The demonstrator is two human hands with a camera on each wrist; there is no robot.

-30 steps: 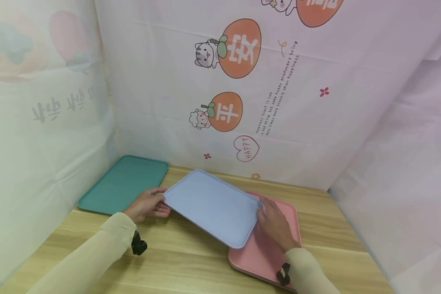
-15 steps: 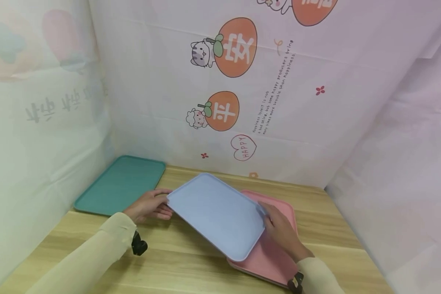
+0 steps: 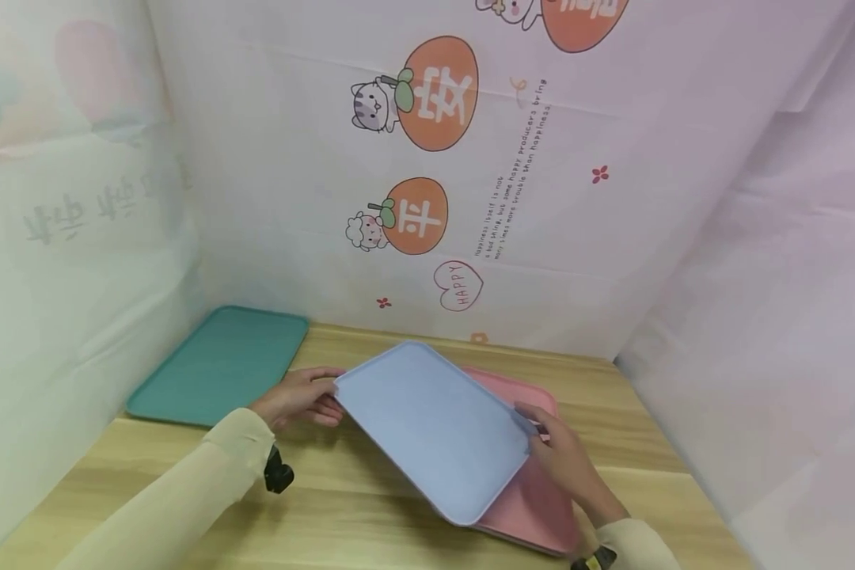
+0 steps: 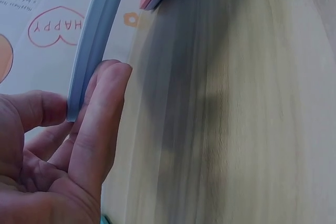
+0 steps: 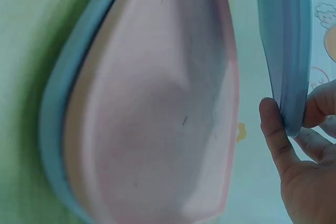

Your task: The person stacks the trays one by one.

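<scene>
A light blue rectangular tray (image 3: 435,431) hangs tilted above the table, held between both hands. My left hand (image 3: 301,399) pinches its left edge, thumb on top and fingers beneath. At the opposite edge my right hand (image 3: 566,463) grips the rim between thumb and fingers, as the right wrist view also shows. Below the right part of the blue tray lies a pink tray (image 3: 537,511), partly covered from the head view. Another bluish tray (image 5: 52,129) shows its edge under the pink one. Left of my left hand, a teal tray (image 3: 221,364) lies flat on the table.
The wood-grain table (image 3: 328,507) is enclosed by white cloth walls. Cartoon fruit and lettering are printed on the back cloth (image 3: 278,158). The teal tray sits close to the left and back cloth.
The blue tray has shifted right and toward me in view, with both hands holding it throughout, and its near corner sits lower. The head view has turned slightly right.
</scene>
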